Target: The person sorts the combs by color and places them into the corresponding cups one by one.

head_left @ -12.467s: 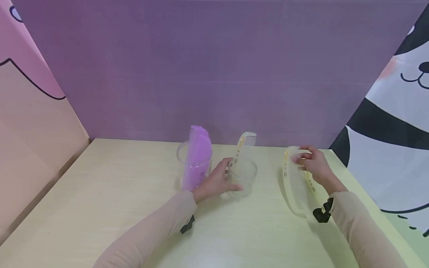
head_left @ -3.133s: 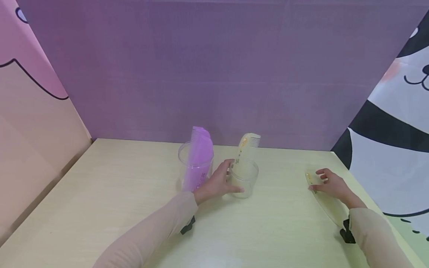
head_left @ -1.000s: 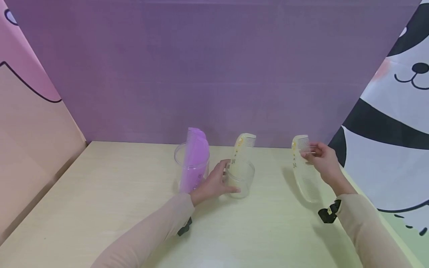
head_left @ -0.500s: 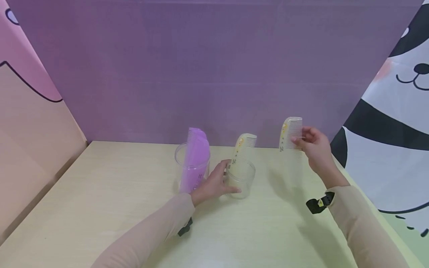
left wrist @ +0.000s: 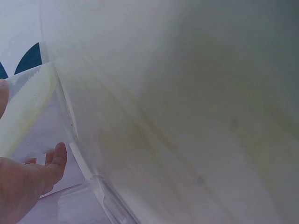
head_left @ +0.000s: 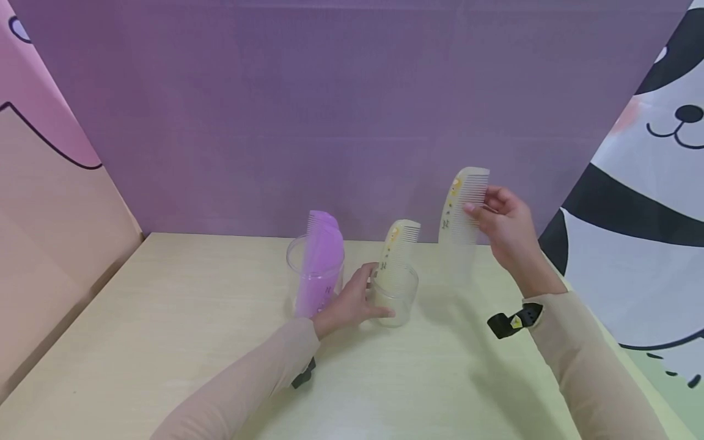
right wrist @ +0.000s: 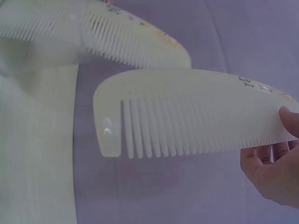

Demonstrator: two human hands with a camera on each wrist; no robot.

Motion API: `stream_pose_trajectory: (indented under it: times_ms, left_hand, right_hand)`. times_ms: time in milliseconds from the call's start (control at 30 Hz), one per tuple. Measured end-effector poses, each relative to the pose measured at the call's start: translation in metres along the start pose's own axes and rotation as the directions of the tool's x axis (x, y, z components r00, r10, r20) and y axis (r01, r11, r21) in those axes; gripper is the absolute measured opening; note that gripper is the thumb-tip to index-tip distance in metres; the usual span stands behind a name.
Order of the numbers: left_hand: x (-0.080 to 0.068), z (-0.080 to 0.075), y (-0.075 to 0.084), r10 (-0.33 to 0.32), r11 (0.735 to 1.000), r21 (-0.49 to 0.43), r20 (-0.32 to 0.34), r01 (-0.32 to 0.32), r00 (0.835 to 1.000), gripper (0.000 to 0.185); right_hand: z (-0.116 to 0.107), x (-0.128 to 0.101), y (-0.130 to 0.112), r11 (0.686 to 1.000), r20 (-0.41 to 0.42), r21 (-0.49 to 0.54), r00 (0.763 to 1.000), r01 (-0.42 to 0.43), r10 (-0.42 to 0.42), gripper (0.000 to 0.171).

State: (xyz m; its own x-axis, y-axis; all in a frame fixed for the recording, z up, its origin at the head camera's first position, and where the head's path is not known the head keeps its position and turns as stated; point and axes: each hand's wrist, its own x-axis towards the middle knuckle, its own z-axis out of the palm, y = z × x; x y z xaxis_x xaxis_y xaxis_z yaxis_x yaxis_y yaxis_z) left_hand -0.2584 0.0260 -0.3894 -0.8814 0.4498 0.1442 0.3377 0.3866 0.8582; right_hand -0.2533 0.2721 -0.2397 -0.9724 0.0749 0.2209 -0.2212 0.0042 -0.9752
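On the pale table (head_left: 165, 342), farthest left, a clear cup (head_left: 299, 269) holds purple combs (head_left: 321, 256) standing upright. Just right of it my left hand (head_left: 352, 302) curls its fingers round a second clear cup (head_left: 398, 293), where a cream comb (head_left: 396, 247) stands on end. Further right, my right hand (head_left: 506, 229) pinches another cream comb (head_left: 459, 226) by its teeth, upright in the air, above and right of that cup, with nothing between them. Behind is a purple wall (head_left: 352, 110); a panda print (head_left: 649, 201) hangs on the right. Small script on the held comb reads "Beautiful"; the rest is too small to read.
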Motion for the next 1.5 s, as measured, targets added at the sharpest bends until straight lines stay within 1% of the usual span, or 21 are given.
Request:
stream_pose_trajectory:
  times_ms: [67, 167, 200, 367, 633, 767, 967, 1200, 1367, 1500]
  left_hand:
    - [0.000, 0.000, 0.000, 0.001, 1.000, 0.003, 0.000, -0.001, 1.000, 0.093]
    - [-0.001, -0.001, 0.000, 0.003, 1.000, -0.002, -0.001, -0.003, 1.000, 0.093]
    - [-0.001, -0.001, 0.000, 0.003, 1.000, -0.005, -0.001, -0.003, 1.000, 0.093]
    - [0.000, 0.000, 0.001, -0.012, 1.000, -0.012, -0.003, 0.012, 1.000, 0.093]
    - [0.001, 0.000, 0.000, -0.013, 1.000, -0.020, 0.005, 0.013, 1.000, 0.093]
    - [0.001, 0.000, -0.001, -0.022, 0.999, -0.025, 0.008, 0.022, 1.000, 0.093]
    - [0.001, 0.001, -0.002, -0.016, 0.999, -0.031, 0.005, 0.016, 1.000, 0.093]
    - [0.001, 0.000, -0.002, -0.014, 0.999, -0.041, 0.013, 0.015, 1.000, 0.093]
    - [0.001, 0.000, -0.002, -0.002, 0.999, -0.038, 0.015, 0.002, 1.000, 0.093]
    - [0.001, -0.001, -0.003, 0.008, 0.999, -0.034, 0.014, -0.007, 1.000, 0.094]
  right_hand:
    - [0.005, 0.000, -0.004, 0.999, 0.011, 0.036, 1.000, 0.005, -0.005, 0.047]
    - [0.012, 0.001, -0.008, 0.994, 0.023, 0.100, 0.999, 0.034, -0.037, 0.043]
    - [0.015, 0.002, -0.008, 0.989, 0.030, 0.138, 0.998, 0.046, -0.050, 0.041]
    - [0.029, 0.006, -0.008, 0.963, 0.043, 0.257, 0.995, 0.080, -0.094, 0.031]
    - [0.050, 0.009, -0.001, 0.936, 0.063, 0.338, 0.990, 0.096, -0.124, 0.027]
    - [0.058, 0.010, 0.006, 0.938, 0.054, 0.332, 0.990, 0.102, -0.126, 0.025]
    - [0.067, 0.009, 0.017, 0.957, 0.047, 0.277, 0.993, 0.092, -0.109, 0.023]
    - [0.071, 0.006, 0.029, 0.973, 0.044, 0.220, 0.996, 0.070, -0.082, 0.024]
    - [0.074, 0.003, 0.039, 0.978, 0.046, 0.201, 0.997, 0.059, -0.069, 0.026]
    - [0.076, -0.002, 0.045, 0.985, 0.047, 0.165, 0.997, 0.045, -0.053, 0.027]
